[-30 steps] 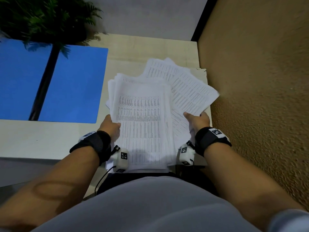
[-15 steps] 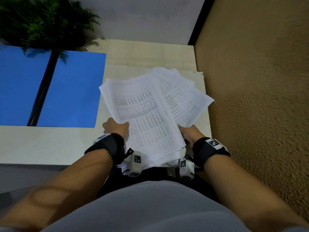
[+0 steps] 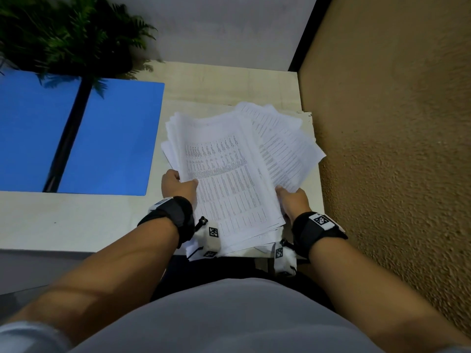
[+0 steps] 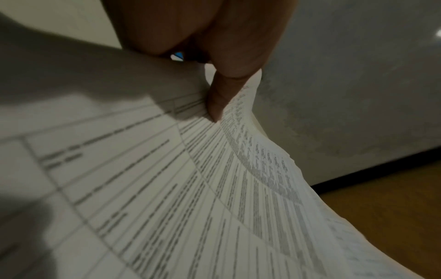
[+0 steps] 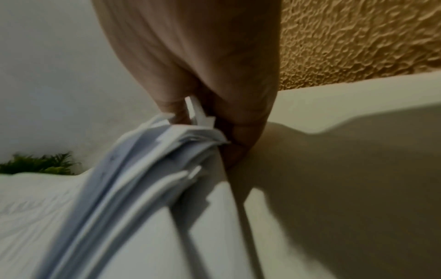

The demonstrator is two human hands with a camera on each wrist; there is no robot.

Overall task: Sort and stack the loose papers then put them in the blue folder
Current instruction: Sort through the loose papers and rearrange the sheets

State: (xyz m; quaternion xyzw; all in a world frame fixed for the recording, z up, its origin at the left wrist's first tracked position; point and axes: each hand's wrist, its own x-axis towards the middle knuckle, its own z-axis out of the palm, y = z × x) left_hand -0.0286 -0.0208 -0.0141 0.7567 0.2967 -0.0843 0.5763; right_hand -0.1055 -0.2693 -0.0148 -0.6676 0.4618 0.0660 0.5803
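A thick, uneven bundle of printed papers (image 3: 229,174) is held between both hands above the right end of the table. My left hand (image 3: 177,186) grips its left edge, thumb on top of the printed sheet (image 4: 214,102). My right hand (image 3: 293,200) grips the right edge, where the fanned sheet edges (image 5: 190,139) bunch between thumb and fingers. Several sheets (image 3: 288,146) stick out skewed to the right. The blue folder (image 3: 76,138) lies open and flat on the table to the left, with a dark spine down its middle.
A green fern plant (image 3: 63,34) stands at the back left, overhanging the folder. A rough tan wall (image 3: 395,149) runs close along the table's right side. The pale table (image 3: 63,220) shows bare surface in front of the folder.
The bundle has turned from tilted left to more upright and shifted slightly right. Both hands kept their hold on its edges; the skewed sheets on the right moved with it.
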